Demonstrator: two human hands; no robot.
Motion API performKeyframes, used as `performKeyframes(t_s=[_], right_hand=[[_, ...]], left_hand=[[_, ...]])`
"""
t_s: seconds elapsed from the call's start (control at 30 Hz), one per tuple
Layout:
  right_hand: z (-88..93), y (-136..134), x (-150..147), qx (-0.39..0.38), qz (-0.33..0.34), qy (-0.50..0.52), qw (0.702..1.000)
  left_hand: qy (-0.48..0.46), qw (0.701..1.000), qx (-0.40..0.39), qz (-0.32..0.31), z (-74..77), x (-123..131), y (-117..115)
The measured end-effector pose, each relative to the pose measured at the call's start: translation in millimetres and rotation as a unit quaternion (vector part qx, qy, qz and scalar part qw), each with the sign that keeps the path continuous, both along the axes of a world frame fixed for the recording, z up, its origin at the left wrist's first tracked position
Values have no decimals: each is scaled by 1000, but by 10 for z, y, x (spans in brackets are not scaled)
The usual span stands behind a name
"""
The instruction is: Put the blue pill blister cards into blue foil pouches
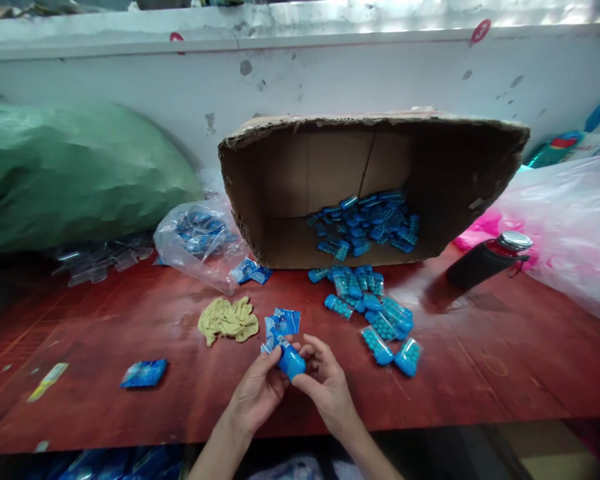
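Observation:
Between my two hands is a small blue container (291, 360) with a blue cap, tilted over the table near its front edge. My left hand (261, 385) grips its left side, the thumb pressed on top. From the right, my right hand (327, 381) holds the capped end between thumb and curled fingers. Just beyond lie flat blue printed packets (286, 321), partly hidden by the container. To the right are several clear containers of blue balls (377, 344) with blue caps, lying on the table.
A cardboard box (290, 243) lies on its side, with more blue containers inside. A yellowish cloth (229, 320), a blue packet (144, 373) and a clear bag (195, 247) are at left. A dark bottle (473, 265) stands right. A green sack (80, 173) sits back left.

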State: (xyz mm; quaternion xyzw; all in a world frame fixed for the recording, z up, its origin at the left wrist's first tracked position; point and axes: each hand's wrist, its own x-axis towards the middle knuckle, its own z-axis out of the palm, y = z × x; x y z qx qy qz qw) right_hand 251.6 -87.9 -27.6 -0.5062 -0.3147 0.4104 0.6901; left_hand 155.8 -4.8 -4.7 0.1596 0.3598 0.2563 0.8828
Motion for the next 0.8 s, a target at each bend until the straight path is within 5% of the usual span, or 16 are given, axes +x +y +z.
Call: performKeyframes(t_s=[0.3, 0.47, 0.8], right_hand=[[151, 1, 266, -14, 44, -152, 987], [214, 34, 303, 1, 153, -19, 988], [157, 67, 256, 7, 154, 58, 986]], left_hand=[[-31, 994, 35, -97, 78, -32, 58], [-11, 997, 23, -71, 65, 13, -29], [31, 999, 8, -25, 102, 43, -146]])
